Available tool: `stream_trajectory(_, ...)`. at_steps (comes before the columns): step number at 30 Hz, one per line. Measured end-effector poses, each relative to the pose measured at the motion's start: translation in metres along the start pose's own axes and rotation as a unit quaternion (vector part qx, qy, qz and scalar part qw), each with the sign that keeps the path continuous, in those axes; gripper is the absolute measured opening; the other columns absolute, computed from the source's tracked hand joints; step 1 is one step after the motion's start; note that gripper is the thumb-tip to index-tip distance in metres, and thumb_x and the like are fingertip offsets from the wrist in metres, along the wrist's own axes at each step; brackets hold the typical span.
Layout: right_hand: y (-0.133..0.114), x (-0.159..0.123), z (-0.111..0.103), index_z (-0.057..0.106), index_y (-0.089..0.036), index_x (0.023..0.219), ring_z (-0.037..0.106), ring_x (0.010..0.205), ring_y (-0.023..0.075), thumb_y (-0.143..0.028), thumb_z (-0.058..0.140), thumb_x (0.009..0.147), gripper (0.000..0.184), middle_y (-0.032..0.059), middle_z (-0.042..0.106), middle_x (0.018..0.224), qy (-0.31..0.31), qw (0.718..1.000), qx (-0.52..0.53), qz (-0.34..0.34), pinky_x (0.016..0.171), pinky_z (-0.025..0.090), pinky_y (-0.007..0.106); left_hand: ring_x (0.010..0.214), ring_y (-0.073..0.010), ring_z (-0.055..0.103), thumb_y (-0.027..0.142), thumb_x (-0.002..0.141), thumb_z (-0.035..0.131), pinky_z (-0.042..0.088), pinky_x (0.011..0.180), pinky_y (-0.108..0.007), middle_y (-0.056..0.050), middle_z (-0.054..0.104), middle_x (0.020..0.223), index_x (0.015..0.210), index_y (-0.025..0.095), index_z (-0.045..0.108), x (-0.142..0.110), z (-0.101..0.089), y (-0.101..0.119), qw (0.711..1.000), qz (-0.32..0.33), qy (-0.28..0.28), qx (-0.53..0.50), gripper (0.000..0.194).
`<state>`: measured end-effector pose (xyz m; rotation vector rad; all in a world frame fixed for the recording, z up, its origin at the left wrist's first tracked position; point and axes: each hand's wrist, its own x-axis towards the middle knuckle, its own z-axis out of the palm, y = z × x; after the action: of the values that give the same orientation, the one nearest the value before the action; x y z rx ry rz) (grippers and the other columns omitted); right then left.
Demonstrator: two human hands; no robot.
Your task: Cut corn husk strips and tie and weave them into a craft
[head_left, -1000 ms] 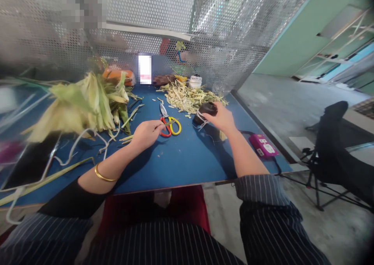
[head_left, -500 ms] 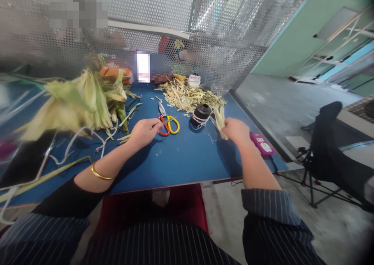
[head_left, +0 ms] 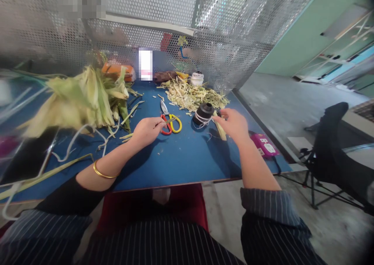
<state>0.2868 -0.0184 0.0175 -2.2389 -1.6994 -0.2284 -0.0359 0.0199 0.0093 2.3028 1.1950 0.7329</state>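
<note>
My left hand [head_left: 149,132] is closed in a pinch on a thin greenish strip [head_left: 172,119], which sticks out over scissors [head_left: 168,119] with one red and one yellow handle. The scissors lie on the blue table, blades pointing away. My right hand [head_left: 233,125] has its thumb and fingers apart, above a pale piece of corn husk [head_left: 220,131] whose upper end they partly hide. Just left of these fingers stands a dark cone spool [head_left: 203,114] with white thread wound round it.
A large heap of husks [head_left: 93,97] covers the left side of the blue table [head_left: 181,160]. Cut scraps [head_left: 193,93] lie at the back, before a perforated metal screen [head_left: 152,8]. A purple packet [head_left: 265,145] lies near the right edge. A black chair [head_left: 327,140] stands beyond.
My right hand has loosened its grip on the husk, which now lies lower beside the spool, and its fingers have spread. My left hand still pinches the strip. The view has shifted slightly.
</note>
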Motion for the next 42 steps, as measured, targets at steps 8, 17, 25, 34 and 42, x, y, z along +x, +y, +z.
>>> stream_trajectory(8,-0.054,0.024,0.006,0.056,-0.018,0.113,0.058,0.096,0.0325,-0.056,0.067,0.065,0.062,0.0154,0.062,0.109,0.011,0.994,0.110,-0.018,0.081,0.045,0.049,0.060,-0.0133,0.054,0.025,0.086,0.044,0.036,0.059,-0.025,-0.001,0.062,0.064,0.075,0.018,0.066,0.001,-0.005,0.001,1.000,-0.022,-0.004,-0.008,0.025)
stream_trajectory(17,-0.084,0.015,-0.005,0.059,-0.022,0.093,0.060,0.070,0.0138,-0.040,0.073,0.064,0.037,-0.0007,0.066,0.086,-0.074,0.732,0.676,0.041,0.062,0.052,0.031,0.060,-0.0096,0.057,0.028,0.088,0.045,0.039,0.053,-0.020,-0.004,0.065,0.077,0.082,0.017,0.063,0.003,-0.007,-0.003,0.970,-0.053,0.086,-0.222,0.022)
stream_trajectory(25,-0.113,0.010,-0.005,0.064,-0.022,0.092,0.062,0.068,0.0138,-0.044,0.067,0.070,0.031,0.0010,0.067,0.080,-0.139,0.601,0.774,0.143,0.063,0.054,0.028,0.061,-0.0059,0.062,0.030,0.089,0.047,0.041,0.048,-0.020,-0.012,0.056,0.127,0.078,0.015,0.061,-0.001,-0.010,0.012,0.933,-0.050,0.010,-0.357,0.023)
stream_trajectory(34,-0.134,0.001,-0.009,0.063,-0.019,0.093,0.065,0.076,0.0146,-0.051,0.060,0.075,0.037,0.0034,0.067,0.085,-0.154,0.504,0.827,0.195,0.064,0.056,0.025,0.059,-0.0096,0.061,0.034,0.089,0.050,0.040,0.050,-0.019,-0.004,0.065,0.066,0.078,0.016,0.059,0.000,-0.013,0.009,0.893,-0.066,-0.044,-0.443,0.023)
stream_trajectory(42,-0.139,0.003,-0.009,0.061,-0.019,0.102,0.065,0.081,0.0159,-0.053,0.061,0.074,0.044,0.0062,0.068,0.093,-0.150,0.450,0.864,0.170,0.065,0.058,0.026,0.058,-0.0094,0.062,0.033,0.087,0.054,0.039,0.046,-0.017,-0.005,0.066,0.074,0.079,0.016,0.058,-0.005,-0.019,0.016,0.864,-0.107,-0.136,-0.473,0.020)
